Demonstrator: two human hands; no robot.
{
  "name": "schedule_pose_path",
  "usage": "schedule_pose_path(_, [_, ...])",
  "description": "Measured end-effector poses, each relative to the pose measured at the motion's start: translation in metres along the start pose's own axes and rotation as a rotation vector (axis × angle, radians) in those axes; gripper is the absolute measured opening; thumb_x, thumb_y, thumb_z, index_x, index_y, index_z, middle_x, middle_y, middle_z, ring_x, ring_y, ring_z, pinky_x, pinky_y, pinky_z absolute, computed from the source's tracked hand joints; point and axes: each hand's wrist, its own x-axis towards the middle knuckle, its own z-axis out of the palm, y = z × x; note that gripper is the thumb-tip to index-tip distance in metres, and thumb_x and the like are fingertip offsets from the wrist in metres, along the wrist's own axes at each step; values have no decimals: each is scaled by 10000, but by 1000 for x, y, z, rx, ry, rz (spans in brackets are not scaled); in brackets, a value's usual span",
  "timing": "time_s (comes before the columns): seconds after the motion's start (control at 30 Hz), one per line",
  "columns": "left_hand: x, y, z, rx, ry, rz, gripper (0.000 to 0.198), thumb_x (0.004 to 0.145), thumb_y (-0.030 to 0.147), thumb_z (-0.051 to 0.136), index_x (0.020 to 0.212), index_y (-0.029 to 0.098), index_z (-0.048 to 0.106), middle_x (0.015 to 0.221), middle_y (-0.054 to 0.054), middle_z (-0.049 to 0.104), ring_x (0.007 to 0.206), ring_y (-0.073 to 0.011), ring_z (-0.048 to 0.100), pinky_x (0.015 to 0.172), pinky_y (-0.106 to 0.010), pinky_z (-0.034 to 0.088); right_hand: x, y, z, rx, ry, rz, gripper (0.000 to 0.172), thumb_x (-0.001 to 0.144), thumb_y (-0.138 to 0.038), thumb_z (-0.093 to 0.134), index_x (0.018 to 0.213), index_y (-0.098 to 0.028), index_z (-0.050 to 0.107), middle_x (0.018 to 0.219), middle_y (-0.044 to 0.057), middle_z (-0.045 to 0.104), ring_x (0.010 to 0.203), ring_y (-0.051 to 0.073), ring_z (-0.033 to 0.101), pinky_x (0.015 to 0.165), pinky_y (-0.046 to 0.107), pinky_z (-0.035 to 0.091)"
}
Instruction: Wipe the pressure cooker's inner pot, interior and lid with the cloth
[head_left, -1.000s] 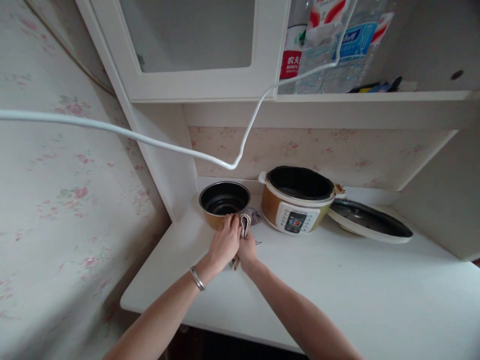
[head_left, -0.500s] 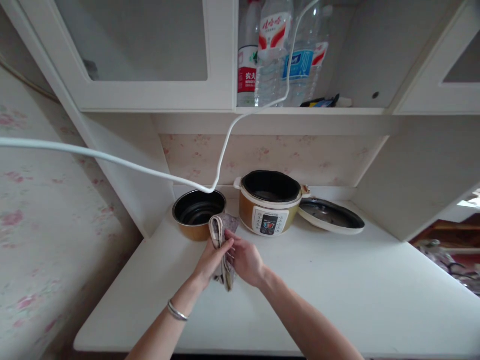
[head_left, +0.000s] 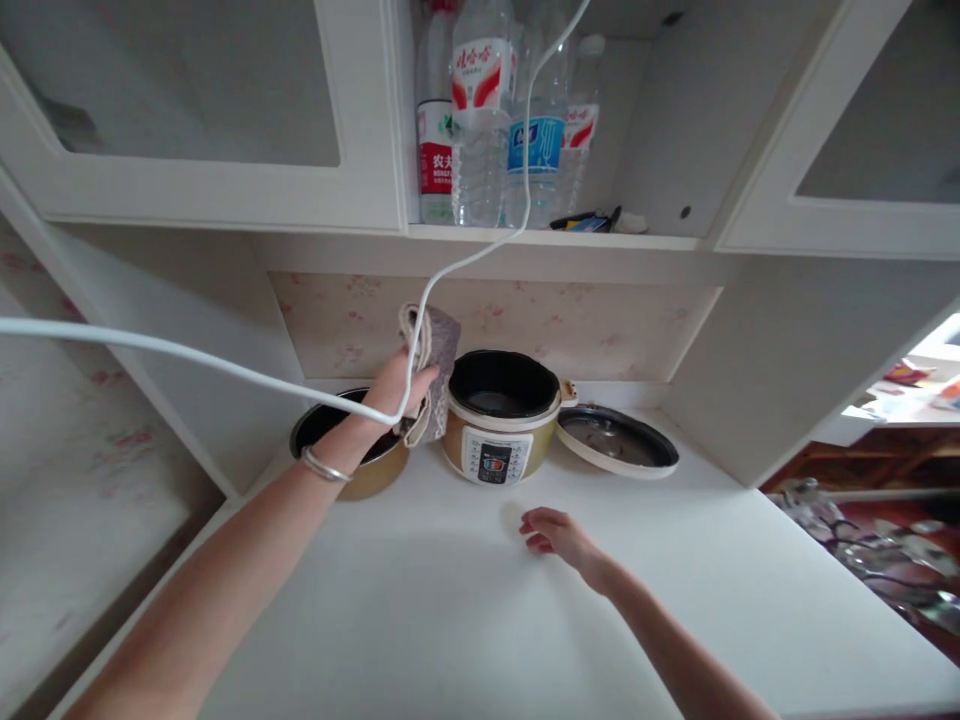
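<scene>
My left hand [head_left: 396,388] grips a folded grey-and-cream cloth [head_left: 441,360], raised above and in front of the gap between a pot and a cooker. Partly behind my left forearm stands the round pot [head_left: 384,472], gold outside and dark inside. To its right is a white-and-gold electric cooker [head_left: 541,452] with a control panel; its top is uncovered and its dark interior shows. My right hand [head_left: 556,535] is over the white tabletop in front of the cooker, fingers loosely bent and apart, with nothing in them.
A lid [head_left: 615,445] lies upturned to the cooker's right. A white cable [head_left: 450,268] crosses the view in front of my left hand. Several plastic bottles [head_left: 480,130] stand on the open shelf above. Side panels and a flowered back wall enclose the white table [head_left: 420,600].
My right hand has let go of the cloth and moved right. My left hand has lifted the cloth up and forward. The view has shifted somewhat to the right.
</scene>
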Motion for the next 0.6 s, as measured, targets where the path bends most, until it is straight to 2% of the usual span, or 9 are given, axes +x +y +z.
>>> schedule_pose_path(0.07, [32, 20, 19, 113, -44, 110, 372, 815, 239, 585, 1168, 136, 638, 1128, -106, 694, 1058, -252, 643, 918, -338, 489, 8, 24, -9, -72, 132, -49, 358, 750, -488, 556, 845, -159, 659, 852, 94, 704, 735, 209, 656, 714, 340, 487])
schedule_pose_path(0.17, [66, 41, 59, 262, -199, 184, 385, 812, 210, 575, 1183, 128, 641, 1133, -138, 690, 1074, -264, 638, 887, -306, 483, 13, 46, -7, -241, 315, -174, 367, 820, -474, 451, 927, -189, 657, 810, 70, 702, 684, 206, 655, 692, 335, 485])
schedule_pose_path(0.27, [78, 54, 100, 380, -407, 265, 423, 769, 168, 590, 1185, 125, 647, 1104, -166, 698, 1008, -275, 661, 819, -296, 490, 9, 49, 1, -402, 383, -250, 354, 866, -439, 405, 989, -235, 667, 855, 53, 709, 673, 197, 651, 687, 323, 479])
schedule_pose_path(0.37, [74, 59, 131, 472, -704, 365, 411, 698, 113, 593, 1095, 118, 697, 1044, -178, 715, 896, -280, 680, 738, -301, 496, 4, 45, 5, -418, 375, -245, 335, 873, -417, 401, 988, -254, 671, 867, 47, 707, 662, 195, 646, 677, 316, 485])
schedule_pose_path(0.47, [70, 52, 143, 559, -987, 378, 363, 631, 92, 601, 960, 142, 745, 950, -141, 740, 782, -262, 678, 693, -300, 494, 2, 44, 4, -379, 356, -236, 339, 883, -404, 385, 989, -247, 665, 862, 51, 703, 648, 196, 641, 669, 317, 494])
schedule_pose_path(0.53, [74, 38, 142, 595, -1075, 349, 321, 598, 83, 613, 872, 159, 762, 863, -115, 748, 728, -257, 673, 691, -308, 493, 3, 44, 3, -398, 354, -240, 341, 886, -397, 385, 996, -245, 671, 904, 59, 708, 697, 205, 652, 678, 318, 493])
schedule_pose_path(0.6, [82, 21, 137, 658, -1080, 330, 244, 578, 80, 641, 764, 181, 764, 772, -99, 742, 709, -263, 672, 712, -327, 495, 4, 44, 3, -446, 368, -247, 337, 886, -387, 395, 995, -247, 682, 963, 65, 713, 793, 221, 663, 722, 322, 490])
